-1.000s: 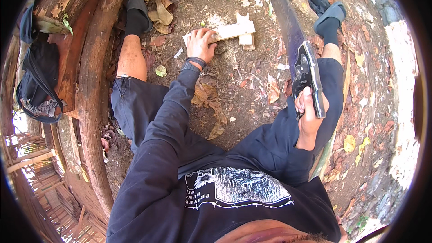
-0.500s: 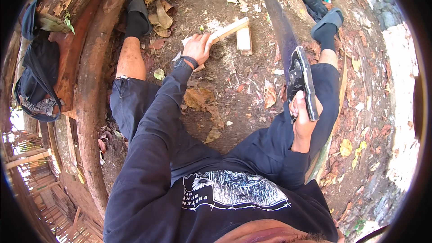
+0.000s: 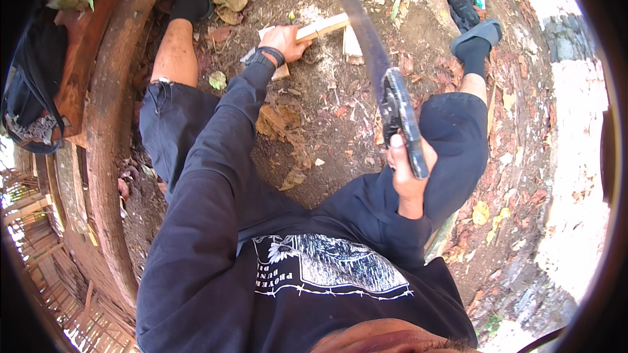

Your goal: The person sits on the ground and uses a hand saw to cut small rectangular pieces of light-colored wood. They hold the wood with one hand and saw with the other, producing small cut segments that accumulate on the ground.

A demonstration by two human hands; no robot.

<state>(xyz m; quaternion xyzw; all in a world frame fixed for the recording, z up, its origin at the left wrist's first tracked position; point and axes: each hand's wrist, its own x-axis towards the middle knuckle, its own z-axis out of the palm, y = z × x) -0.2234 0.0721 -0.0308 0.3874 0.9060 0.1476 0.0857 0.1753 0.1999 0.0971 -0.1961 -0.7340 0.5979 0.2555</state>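
Near the top centre, the left hand (image 3: 282, 40) is gripping a pale wood stick (image 3: 320, 27) on the dirt, while at centre right the right hand (image 3: 407, 168) is clenching a raised machete (image 3: 376, 59), risking a cut to those close fingers.

Pale raw wood stick (image 3: 320, 27), dull grey metal blade (image 3: 356, 19) with a worn black handle (image 3: 405, 124), on rough brown dirt (image 3: 327, 131).

Bare dirt (image 3: 327, 124) lies open between log (image 3: 104, 157) and knee (image 3: 451, 117).
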